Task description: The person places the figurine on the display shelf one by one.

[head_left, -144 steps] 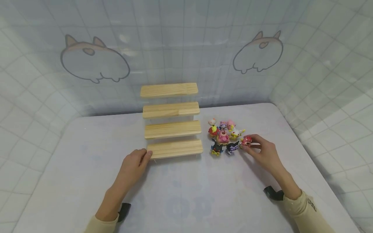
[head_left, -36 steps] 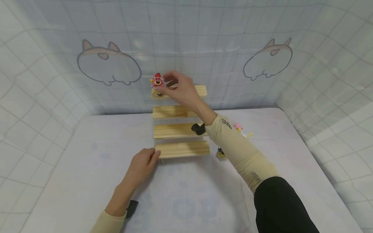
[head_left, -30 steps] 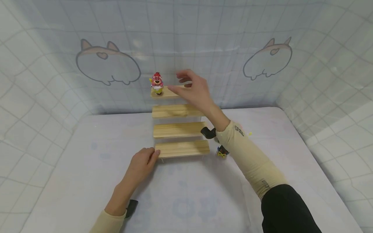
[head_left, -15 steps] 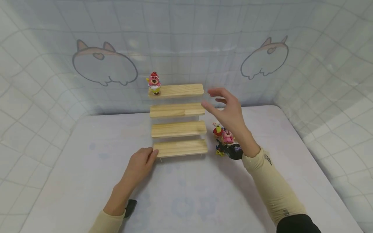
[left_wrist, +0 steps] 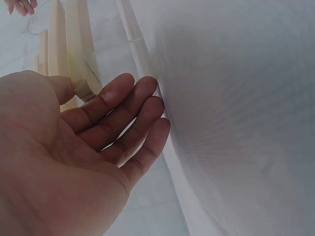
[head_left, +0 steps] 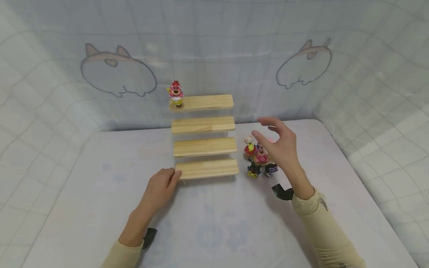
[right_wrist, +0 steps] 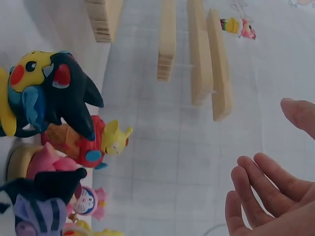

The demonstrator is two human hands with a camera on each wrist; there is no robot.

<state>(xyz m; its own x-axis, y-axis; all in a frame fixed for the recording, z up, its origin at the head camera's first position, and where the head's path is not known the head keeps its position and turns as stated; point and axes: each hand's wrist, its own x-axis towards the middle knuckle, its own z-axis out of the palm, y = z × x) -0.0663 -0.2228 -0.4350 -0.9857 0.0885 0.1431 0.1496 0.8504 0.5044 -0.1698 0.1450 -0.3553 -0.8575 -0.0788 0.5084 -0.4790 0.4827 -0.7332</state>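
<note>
While one pink figure (head_left: 175, 93) sits on the top step (head_left: 202, 102), the rest of the toys (head_left: 256, 156) wait on the bench (head_left: 214, 223); right hand (head_left: 280, 146) hovers over them, grip loose and empty, left hand (head_left: 160, 188) flat against the bottom step (head_left: 207, 168).

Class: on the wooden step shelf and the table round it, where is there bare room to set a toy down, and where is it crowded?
Free: the three lower steps and the top step right of the pink bear. Crowded: the toy cluster under the right hand.

Left hand (head_left: 160, 188) lies flat; right hand (head_left: 279, 143) hovers, fingers loosely spread.
</note>
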